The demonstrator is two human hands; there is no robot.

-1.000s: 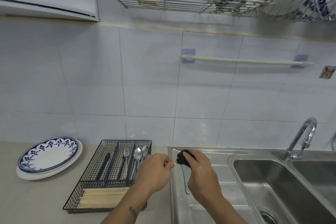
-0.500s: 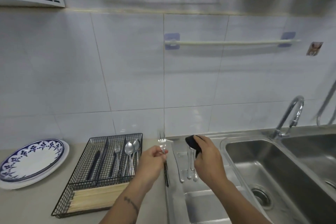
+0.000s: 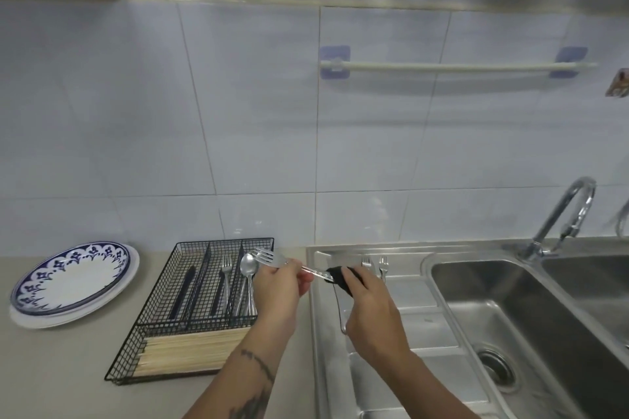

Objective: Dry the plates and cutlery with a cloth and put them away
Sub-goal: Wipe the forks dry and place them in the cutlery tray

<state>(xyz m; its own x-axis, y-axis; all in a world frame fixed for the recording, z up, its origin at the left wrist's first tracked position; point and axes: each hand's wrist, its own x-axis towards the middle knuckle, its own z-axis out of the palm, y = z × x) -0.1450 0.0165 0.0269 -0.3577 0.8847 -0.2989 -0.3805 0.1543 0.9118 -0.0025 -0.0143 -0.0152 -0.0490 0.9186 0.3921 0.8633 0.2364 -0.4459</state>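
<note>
Since the earlier frame you have tipped the fork (image 3: 272, 259) from upright to nearly level, tines to the left. Your left hand (image 3: 279, 286) pinches its neck; your right hand (image 3: 369, 309) wraps the dark cloth (image 3: 340, 279) around its handle. Left on the beige counter (image 3: 51, 367) sit the wire cutlery tray (image 3: 190, 316) and stacked plates (image 3: 73, 282); right, the steel sink (image 3: 510, 316) under a white tiled wall (image 3: 238, 129).
</note>
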